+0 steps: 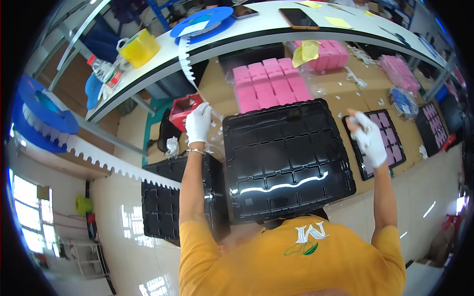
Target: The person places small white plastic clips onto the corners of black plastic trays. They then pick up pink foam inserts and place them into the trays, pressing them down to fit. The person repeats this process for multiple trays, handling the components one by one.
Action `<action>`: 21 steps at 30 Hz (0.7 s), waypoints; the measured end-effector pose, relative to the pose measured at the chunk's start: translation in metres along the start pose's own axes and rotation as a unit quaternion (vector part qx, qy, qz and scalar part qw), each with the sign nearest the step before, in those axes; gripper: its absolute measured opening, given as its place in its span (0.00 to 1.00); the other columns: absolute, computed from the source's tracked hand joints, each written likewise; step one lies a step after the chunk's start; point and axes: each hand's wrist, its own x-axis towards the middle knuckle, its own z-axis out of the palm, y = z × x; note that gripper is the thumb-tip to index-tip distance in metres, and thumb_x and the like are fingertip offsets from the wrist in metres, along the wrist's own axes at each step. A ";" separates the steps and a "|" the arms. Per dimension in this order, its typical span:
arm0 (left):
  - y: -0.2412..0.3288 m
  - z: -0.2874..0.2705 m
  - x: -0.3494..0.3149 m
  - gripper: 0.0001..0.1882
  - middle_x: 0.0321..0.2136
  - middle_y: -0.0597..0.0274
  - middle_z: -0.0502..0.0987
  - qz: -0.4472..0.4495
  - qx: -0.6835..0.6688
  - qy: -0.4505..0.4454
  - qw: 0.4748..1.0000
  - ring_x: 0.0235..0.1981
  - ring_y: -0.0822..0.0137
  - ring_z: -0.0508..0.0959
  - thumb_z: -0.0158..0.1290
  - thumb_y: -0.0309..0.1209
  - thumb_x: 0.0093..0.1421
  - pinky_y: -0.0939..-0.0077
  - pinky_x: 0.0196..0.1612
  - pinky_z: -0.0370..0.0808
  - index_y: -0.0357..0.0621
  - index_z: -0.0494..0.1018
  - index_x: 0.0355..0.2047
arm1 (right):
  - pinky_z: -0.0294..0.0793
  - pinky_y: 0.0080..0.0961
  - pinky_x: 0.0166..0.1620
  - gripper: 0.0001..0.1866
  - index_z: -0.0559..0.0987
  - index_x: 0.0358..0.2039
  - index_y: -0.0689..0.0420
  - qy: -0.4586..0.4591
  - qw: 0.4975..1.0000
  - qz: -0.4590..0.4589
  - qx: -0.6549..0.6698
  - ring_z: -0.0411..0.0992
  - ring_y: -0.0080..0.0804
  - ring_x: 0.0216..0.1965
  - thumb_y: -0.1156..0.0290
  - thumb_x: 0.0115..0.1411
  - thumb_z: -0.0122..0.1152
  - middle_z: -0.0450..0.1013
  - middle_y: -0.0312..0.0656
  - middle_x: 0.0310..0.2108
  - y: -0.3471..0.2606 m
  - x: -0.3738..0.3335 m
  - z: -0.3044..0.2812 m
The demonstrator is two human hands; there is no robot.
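Note:
My left hand, in a white glove, is closed at the lower end of a white notched strip. The strip hangs from a blue reel on the shelf, and its thin end runs into my fingers. A red box with an open top sits beside this hand. My right hand, gloved with bare fingertips showing, is raised with fingers curled; what they hold, if anything, cannot be made out. Below it lies a black tray with pink pieces. Between my hands stands a large black compartmented tray.
Pink foam blocks lie behind the large tray. Another stack of black trays stands at lower left. A second blue reel trails a notched strip at far left. The shelf holds a phone and yellow tape rolls.

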 end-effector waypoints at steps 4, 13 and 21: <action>0.084 -0.001 0.020 0.17 0.34 0.50 0.82 0.034 -0.145 -0.059 0.987 0.37 0.59 0.83 0.56 0.34 0.57 0.71 0.43 0.76 0.39 0.77 0.45 | 0.67 0.16 0.35 0.21 0.75 0.50 0.63 0.029 0.998 -0.053 0.003 0.66 0.17 0.31 0.66 0.60 0.64 0.72 0.31 0.35 0.005 0.079 -0.004; 0.111 -0.014 0.049 0.16 0.41 0.48 0.80 0.061 -0.186 -0.078 0.978 0.42 0.59 0.82 0.58 0.31 0.57 0.71 0.48 0.75 0.37 0.78 0.44 | 0.67 0.18 0.32 0.12 0.81 0.36 0.61 0.063 0.981 -0.181 -0.030 0.66 0.16 0.27 0.65 0.59 0.65 0.71 0.31 0.26 -0.018 0.179 0.008; 0.091 -0.046 0.057 0.08 0.34 0.55 0.79 0.017 -0.199 0.300 0.933 0.33 0.65 0.78 0.58 0.27 0.58 0.73 0.40 0.74 0.35 0.76 0.36 | 0.63 0.23 0.28 0.15 0.79 0.26 0.62 -0.033 0.980 -0.169 -0.105 0.62 0.19 0.23 0.62 0.59 0.65 0.67 0.33 0.19 -0.025 0.159 0.047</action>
